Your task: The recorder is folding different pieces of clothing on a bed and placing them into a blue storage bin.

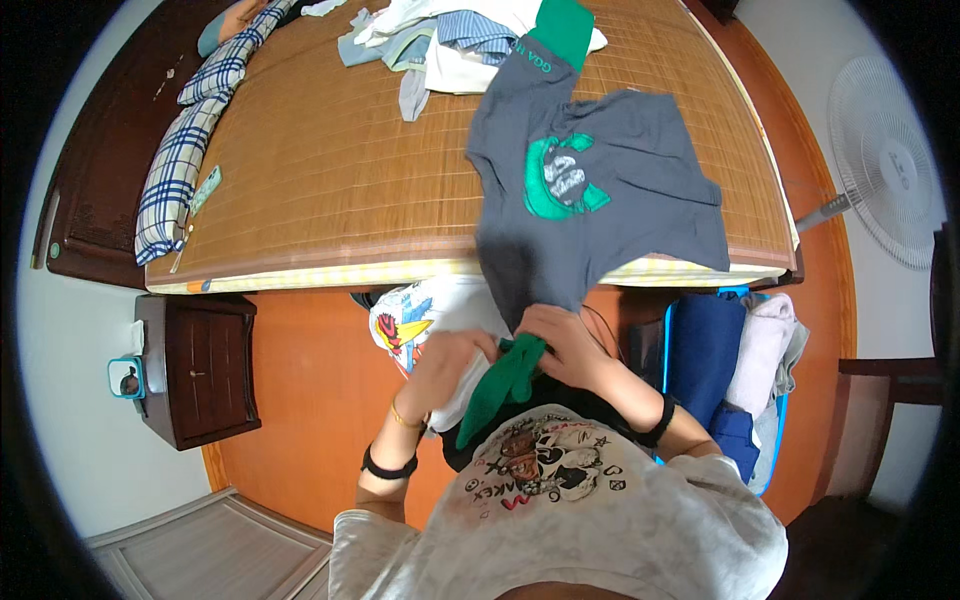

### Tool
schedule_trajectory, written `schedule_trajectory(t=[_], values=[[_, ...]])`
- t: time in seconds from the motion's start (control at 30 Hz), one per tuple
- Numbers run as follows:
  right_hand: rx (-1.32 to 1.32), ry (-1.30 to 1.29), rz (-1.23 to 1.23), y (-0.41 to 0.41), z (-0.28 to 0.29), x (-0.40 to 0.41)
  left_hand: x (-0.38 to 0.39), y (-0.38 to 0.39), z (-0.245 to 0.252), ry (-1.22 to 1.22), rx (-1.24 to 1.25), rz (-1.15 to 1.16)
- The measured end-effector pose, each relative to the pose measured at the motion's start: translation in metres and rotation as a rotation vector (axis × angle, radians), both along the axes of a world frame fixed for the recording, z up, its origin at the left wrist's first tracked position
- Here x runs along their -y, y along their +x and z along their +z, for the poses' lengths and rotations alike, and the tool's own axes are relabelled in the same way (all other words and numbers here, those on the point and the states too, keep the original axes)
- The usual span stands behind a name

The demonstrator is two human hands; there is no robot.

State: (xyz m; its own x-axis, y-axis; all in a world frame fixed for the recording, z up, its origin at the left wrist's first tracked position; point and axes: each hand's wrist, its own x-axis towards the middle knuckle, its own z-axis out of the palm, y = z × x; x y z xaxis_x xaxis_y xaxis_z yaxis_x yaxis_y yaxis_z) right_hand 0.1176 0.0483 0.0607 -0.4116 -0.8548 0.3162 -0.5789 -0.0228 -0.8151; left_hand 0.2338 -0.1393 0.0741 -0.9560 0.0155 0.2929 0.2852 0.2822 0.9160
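A dark grey garment (622, 195) with a green and white print lies spread over the edge of the bed, one sleeve reaching towards me. That sleeve ends in a green part (491, 394) hanging in front of my shirt. My right hand (570, 349) grips the sleeve where grey meets green. My left hand (442, 367) is blurred, its fingertips against or just beside the green fabric; whether they pinch it is unclear. The other sleeve's green end (564, 34) points to the far side. White cloth with a bird print (409, 322) shows behind my left hand.
A bamboo mat (337, 172) covers the bed. More clothes (457, 45) are heaped at its far side. Plaid pillows (176, 165) and a phone (206, 190) lie left. A blue bin of folded clothes (705, 345) and a fan (889, 165) stand right, a dark cabinet (199, 371) left.
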Motion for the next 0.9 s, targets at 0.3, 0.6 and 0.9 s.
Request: schedule_trajectory(t=[0.3, 0.6, 0.9], values=[[0.271, -0.153, 0.102, -0.009, 0.015, -0.040, 0.002, -0.109, -0.045, -0.841, 0.008, 0.199], [0.574, -0.245, 0.088, -0.032, -0.013, -0.103, 0.004, -0.188, -0.035, -0.899, -0.076, 0.065], [0.087, 0.265, -0.007, -0.115, 0.021, -0.119, 0.037, -0.197, -0.059, -0.868, -0.209, 0.156]])
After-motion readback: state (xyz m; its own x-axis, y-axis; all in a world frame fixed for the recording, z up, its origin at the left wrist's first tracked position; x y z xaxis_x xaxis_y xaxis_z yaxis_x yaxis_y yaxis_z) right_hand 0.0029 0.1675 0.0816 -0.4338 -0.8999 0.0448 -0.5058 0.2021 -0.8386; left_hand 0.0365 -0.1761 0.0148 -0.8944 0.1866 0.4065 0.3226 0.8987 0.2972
